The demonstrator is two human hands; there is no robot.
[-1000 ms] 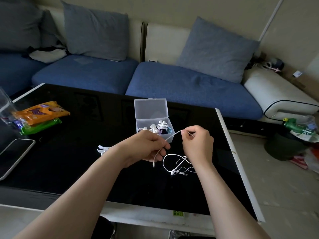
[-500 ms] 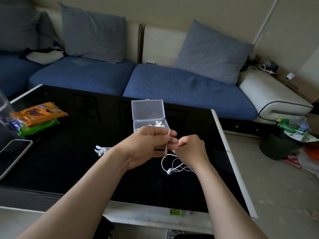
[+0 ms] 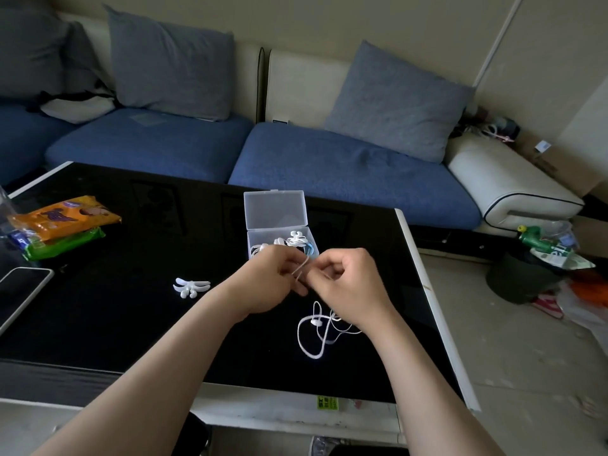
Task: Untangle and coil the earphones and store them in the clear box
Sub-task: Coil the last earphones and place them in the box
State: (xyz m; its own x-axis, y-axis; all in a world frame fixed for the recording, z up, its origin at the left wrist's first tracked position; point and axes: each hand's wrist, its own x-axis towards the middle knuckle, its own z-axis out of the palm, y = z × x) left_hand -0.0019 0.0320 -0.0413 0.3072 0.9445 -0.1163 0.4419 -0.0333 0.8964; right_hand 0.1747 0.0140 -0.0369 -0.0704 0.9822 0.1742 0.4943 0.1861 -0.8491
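White wired earphones [image 3: 315, 334] lie in loose loops on the black table, below my hands. One strand rises from the loops to my fingers. My left hand [image 3: 274, 280] and my right hand [image 3: 348, 284] meet just in front of the clear box, both pinching that strand between the fingertips. The clear box [image 3: 279, 232] stands open behind them, its lid tilted up. Several coiled earphones with white winders lie inside it. My left hand hides the box's front left corner.
A white cable winder [image 3: 190, 286] lies on the table left of my hands. Snack packets [image 3: 62, 225] and a phone [image 3: 19, 291] sit at the table's left edge. A blue sofa [image 3: 329, 162] runs behind the table, and clutter [image 3: 552, 258] covers the floor at right.
My hands have come together from apart and now both pinch the cord close to each other. The hanging plug end has gone out of sight. The loops on the table have shifted.
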